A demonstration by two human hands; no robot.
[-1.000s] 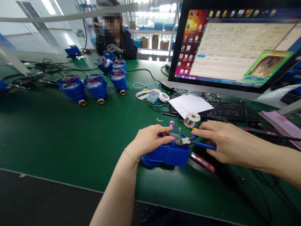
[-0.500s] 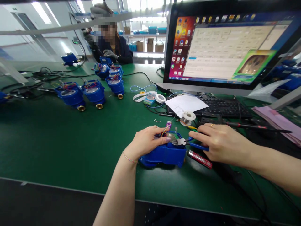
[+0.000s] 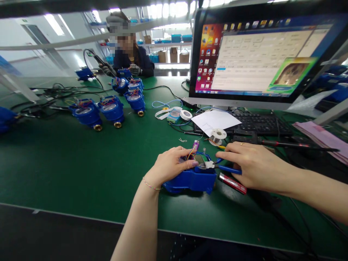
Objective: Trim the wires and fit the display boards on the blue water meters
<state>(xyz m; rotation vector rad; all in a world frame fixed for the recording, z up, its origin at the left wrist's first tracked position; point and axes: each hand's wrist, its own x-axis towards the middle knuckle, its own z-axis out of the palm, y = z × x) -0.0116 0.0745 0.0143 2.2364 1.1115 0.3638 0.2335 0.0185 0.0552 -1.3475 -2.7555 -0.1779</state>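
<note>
My left hand (image 3: 172,164) is closed over the left part of a blue water meter (image 3: 190,182), thumb along its near rim. The meter's top is uncovered, showing a green circuit board (image 3: 200,158) and coloured wires. A purple cylindrical part (image 3: 195,145) stands out at its far side, behind my fingers. In my right hand (image 3: 246,163) is a pair of cutting pliers (image 3: 210,165) with blue handles, the jaws reaching into the meter's open right part. What the jaw tips touch is hard to make out. Just below the handles lies a red-and-silver cylinder (image 3: 232,183).
Several blue water meters (image 3: 111,108) stand to the left and back. Beyond them sits a gloved co-worker (image 3: 134,59). A monitor (image 3: 258,61), keyboard (image 3: 261,123), white paper (image 3: 216,121) and solder spool (image 3: 218,136) lie ahead. Black cables run along the right.
The view has shifted slightly. My hands, the pliers and the meter keep nearly the same pose. Across the bench, the co-worker's raised hand has come down, and a dark handheld device now shows there.
</note>
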